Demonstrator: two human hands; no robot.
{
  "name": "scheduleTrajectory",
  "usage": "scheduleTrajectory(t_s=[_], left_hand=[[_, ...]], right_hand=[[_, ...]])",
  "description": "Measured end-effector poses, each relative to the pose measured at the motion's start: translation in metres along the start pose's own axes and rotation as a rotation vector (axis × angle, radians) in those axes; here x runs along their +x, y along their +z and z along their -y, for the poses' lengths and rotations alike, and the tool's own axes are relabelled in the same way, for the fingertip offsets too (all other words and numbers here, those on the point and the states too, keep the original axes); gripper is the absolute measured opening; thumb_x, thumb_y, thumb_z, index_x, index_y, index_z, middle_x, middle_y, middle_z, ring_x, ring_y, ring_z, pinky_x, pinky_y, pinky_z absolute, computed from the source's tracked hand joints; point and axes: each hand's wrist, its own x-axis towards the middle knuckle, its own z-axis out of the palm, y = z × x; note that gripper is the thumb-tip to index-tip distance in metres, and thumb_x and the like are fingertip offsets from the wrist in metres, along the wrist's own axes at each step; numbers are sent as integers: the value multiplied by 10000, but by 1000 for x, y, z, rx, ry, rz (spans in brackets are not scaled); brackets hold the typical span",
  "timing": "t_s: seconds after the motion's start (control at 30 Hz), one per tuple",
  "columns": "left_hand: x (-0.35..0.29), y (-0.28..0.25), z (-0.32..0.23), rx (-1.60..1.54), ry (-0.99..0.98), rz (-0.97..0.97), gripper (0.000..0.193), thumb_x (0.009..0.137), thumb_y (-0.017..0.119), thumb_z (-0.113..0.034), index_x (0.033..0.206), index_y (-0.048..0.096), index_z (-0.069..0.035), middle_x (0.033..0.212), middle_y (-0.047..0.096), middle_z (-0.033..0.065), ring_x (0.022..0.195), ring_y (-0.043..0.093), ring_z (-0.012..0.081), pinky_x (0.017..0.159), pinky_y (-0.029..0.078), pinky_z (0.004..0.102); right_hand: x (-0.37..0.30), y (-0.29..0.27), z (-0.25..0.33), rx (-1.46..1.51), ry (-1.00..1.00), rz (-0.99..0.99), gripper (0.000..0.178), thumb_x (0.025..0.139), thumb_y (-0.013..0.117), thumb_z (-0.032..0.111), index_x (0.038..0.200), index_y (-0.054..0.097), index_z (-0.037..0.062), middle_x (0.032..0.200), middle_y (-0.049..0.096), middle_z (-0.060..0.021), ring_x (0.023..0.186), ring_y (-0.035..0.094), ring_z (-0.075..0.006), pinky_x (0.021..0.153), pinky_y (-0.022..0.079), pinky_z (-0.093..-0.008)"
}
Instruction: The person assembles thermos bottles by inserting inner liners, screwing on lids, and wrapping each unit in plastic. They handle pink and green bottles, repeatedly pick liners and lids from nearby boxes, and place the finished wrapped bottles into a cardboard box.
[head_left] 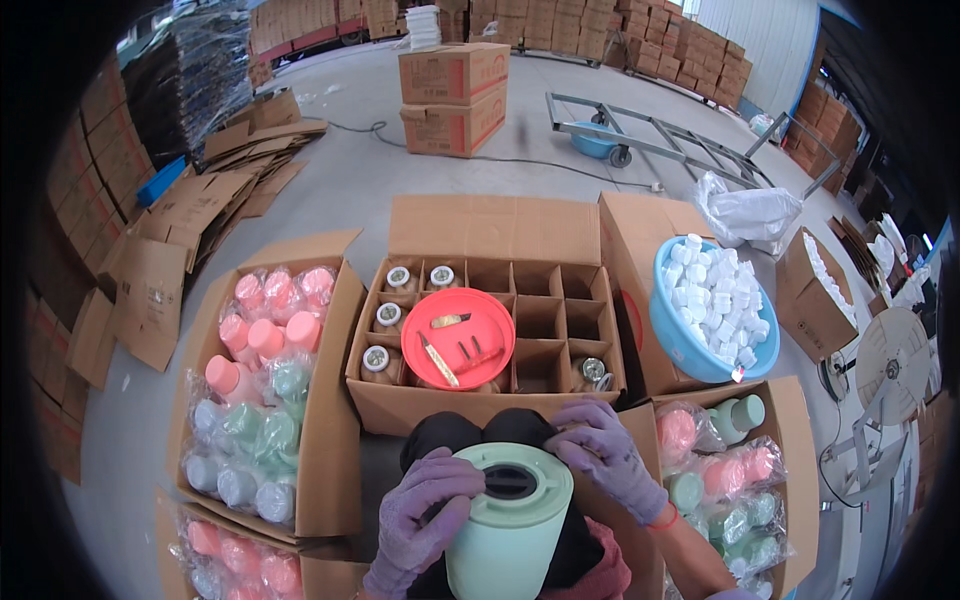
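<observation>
Between my knees stands a mint-green, round plastic container [508, 540] with a wide flat top and a dark round opening in it. My left hand [430, 515], in a purple glove, curls round its left side, fingers bent over the top rim near the opening. Beside the far right of that rim is my gloved right hand [605, 455], its fingers bent and drawn together; whatever they may hold is hidden. In front, a red round tray [420, 345] rests on a divided cardboard box [480, 403], bearing a knife-like tool [438, 360] and a few small pieces.
White-capped bottles [388, 315] fill some box compartments. At left, an open carton [335, 450] holds bagged pink, green and pale blue cups; a similar carton [795, 480] stands right. A blue basin [662, 330] contains white caps. Farther off are stacked boxes [452, 128] and a metal trolley [660, 140].
</observation>
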Motion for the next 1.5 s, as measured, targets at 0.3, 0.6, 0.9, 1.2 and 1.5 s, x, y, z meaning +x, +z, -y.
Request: scheduleTrajectory(t_s=[0.3, 0.6, 0.9, 1.2, 1.5], left_hand=[[-10, -9, -21, -418, -238, -50, 567, 816, 615, -110, 1345, 545, 82, 1387, 563, 186, 1347, 479, 267, 1184, 257, 420], [-14, -5, 4, -474, -176, -389, 485, 913, 533, -180, 1312, 561, 93, 1290, 627, 176, 1186, 594, 257, 1072, 415, 374], [-12, -20, -2, -767, -177, -352, 650, 889, 647, -277, 1413, 467, 64, 1348, 589, 156, 1262, 553, 260, 1131, 351, 373], [81, 6, 20, -542, -535, -469, 269, 922, 693, -128, 1142, 682, 25, 966, 685, -10, 879, 590, 54, 789, 478, 225], [95, -8, 80, -365, -280, -1164, 230, 992, 598, -166, 1110, 655, 23, 1002, 663, 42, 891, 593, 82, 802, 497, 255]], right_hand=[[-9, -15, -17, -170, 336, 66, 707, 808, 700, 576, 1265, 599, 47, 1341, 527, -170, 1273, 489, -355, 1105, 352, -501], [-10, -38, 17, 176, 313, 103, 738, 675, 830, 378, 1292, 580, 59, 1325, 544, -150, 1292, 481, -332, 1137, 316, -483], [-11, -31, 22, 397, 443, 35, 658, 789, 780, 287, 1350, 545, 36, 1414, 482, -142, 1341, 452, -297, 1136, 341, -403], [78, 35, -18, 389, 405, -278, 385, 1033, 490, 277, 1284, 570, -4, 1173, 640, -204, 1123, 606, -265, 970, 464, -356], [104, 99, -120, -469, 250, 401, 515, 866, 668, 363, 1316, 594, 122, 1309, 547, -131, 1205, 518, -323, 1051, 393, -500]])
